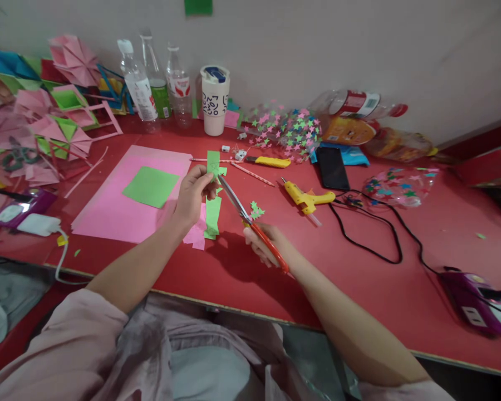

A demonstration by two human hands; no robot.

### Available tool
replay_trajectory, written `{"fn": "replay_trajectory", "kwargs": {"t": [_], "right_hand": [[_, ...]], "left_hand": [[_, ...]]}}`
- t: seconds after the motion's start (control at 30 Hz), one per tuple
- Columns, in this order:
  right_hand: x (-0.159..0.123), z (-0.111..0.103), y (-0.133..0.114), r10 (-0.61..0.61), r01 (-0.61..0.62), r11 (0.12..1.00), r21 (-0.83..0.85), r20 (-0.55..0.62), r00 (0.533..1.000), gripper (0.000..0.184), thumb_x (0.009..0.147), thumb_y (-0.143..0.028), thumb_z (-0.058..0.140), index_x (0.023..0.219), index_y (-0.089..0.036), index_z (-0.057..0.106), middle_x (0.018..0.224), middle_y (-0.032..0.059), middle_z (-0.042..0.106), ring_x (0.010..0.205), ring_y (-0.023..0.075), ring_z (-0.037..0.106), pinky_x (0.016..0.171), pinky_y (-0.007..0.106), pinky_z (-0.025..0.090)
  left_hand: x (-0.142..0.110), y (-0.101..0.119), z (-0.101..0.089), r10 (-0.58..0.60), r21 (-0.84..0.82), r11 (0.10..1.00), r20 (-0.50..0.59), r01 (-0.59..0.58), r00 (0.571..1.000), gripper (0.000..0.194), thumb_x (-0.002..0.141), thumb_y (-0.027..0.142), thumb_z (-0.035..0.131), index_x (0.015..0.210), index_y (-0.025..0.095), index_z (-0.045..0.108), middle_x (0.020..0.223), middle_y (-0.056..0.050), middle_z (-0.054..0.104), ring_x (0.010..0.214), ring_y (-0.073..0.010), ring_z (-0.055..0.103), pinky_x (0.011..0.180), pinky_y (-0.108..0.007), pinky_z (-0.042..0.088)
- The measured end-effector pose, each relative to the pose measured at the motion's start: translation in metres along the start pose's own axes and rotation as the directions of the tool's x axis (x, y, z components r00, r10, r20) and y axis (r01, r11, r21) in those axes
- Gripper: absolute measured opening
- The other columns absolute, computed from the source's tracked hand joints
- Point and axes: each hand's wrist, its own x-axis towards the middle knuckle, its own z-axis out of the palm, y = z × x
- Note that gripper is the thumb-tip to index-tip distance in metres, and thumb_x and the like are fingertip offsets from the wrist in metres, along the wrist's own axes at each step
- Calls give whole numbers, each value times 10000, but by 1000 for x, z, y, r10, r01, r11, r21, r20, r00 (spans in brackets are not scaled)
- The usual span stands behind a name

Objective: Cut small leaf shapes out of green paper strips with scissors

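My left hand [195, 189] pinches a small strip of green paper [212, 161] that has lines drawn on it. In my right hand [269, 242] is a pair of scissors [265, 236] with red handles, its blade tips at the green paper's lower right edge. The blades look close together. Below the hands lie green paper scraps [212, 214] and pink paper scraps [197, 231]. Several cut green stars [256, 210] rest beside the scissor blades. Left of my left hand, a green paper square [151, 186] lies on a large pink sheet [108, 217].
A yellow glue gun [307, 197], a yellow utility knife [271, 162] and a black phone [333, 168] lie to the right. Bottles [138, 89] and a white cup [215, 103] stand along the wall. Folded paper crafts [62, 117] pile up at left; a purple power strip [476, 303] sits at right.
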Motion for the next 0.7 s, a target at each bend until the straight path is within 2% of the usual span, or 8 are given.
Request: {"fn": "replay_trajectory", "kwargs": {"t": [0.3,0.5,0.6,0.7], "right_hand": [[-2,-2,-2,-15,15,999,-46,-15,1000,418,778,-594,484,673,-193,425,435,-83,392,287,56,369,307,194,326],[-1,-2,-1,-11,11,1000,-7,0,1000,417,773,-594,498,666,-198,422,396,-93,357,278,57,339,305,197,319],[-1,0,-3,8,-9,1000,-13,-32,999,397,769,-568,519,660,-205,400,382,-96,354,268,56,327,295,194,297],[-3,3,-4,-10,10,1000,7,-51,999,380,782,-545,511,657,-211,382,369,-100,347,261,57,325,302,195,288]], "left_hand": [[0,2,-1,47,64,997,16,-48,999,128,780,206,502,660,181,465,531,43,533,420,-36,466,414,-179,347],[1,4,-2,32,96,995,8,-33,999,154,774,224,530,646,187,452,529,43,539,418,-34,475,417,-177,345],[2,4,-2,25,67,997,17,-26,1000,135,764,217,528,649,184,467,535,42,541,416,-35,473,415,-180,348],[2,1,-2,-30,1,1000,74,30,997,94,754,222,521,674,174,510,569,30,571,425,-34,477,413,-183,347]]}}
